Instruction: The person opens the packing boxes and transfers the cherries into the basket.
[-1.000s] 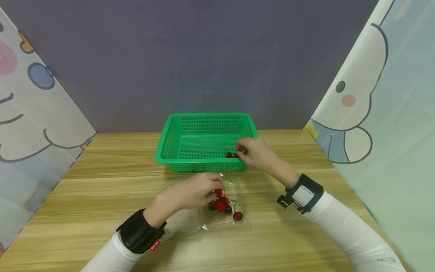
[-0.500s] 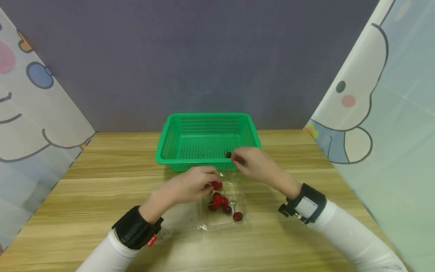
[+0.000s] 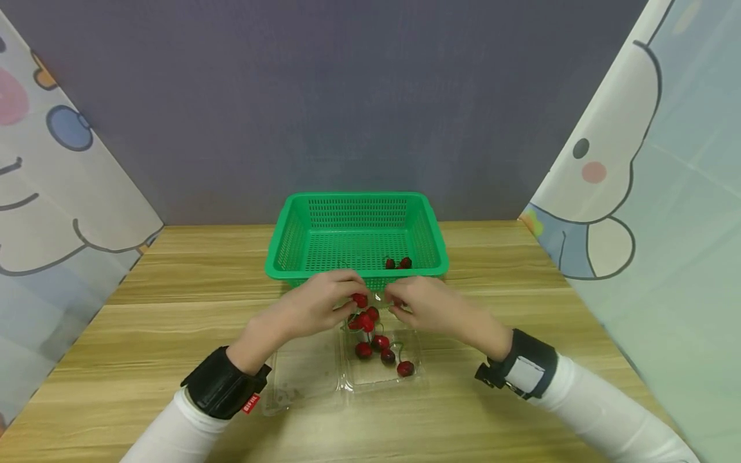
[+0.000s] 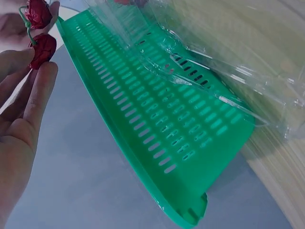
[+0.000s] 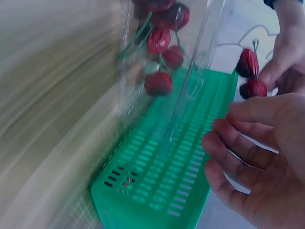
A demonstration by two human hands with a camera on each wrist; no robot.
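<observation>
Red cherries on green stems (image 3: 380, 343) lie in the right half of a clear plastic clamshell box (image 3: 384, 386). My left hand (image 3: 309, 305) pinches a cherry (image 4: 44, 50) between thumb and finger above the box's far part. A second cherry (image 4: 38, 13) shows right above it, joined by a stem. Opposite, my right hand (image 3: 431, 305) hovers with bent, relaxed fingers (image 5: 231, 143) and nothing seen between them, its fingertips close to the held cherry in the right wrist view. Behind both hands stands a green basket (image 3: 341, 273), with a few cherries (image 3: 406, 262) in its front right corner.
The box's clear lid (image 3: 307, 370) lies folded flat to the left on the wooden table (image 3: 191, 308). A dark upright panel (image 3: 359, 96) closes the back. Cartoon-printed panels (image 3: 666, 225) flank both sides.
My right hand has drawn back from the basket towards the box, uncovering cherries in the basket corner. My left hand has moved slightly up and left with its cherries; the cherries below have spread.
</observation>
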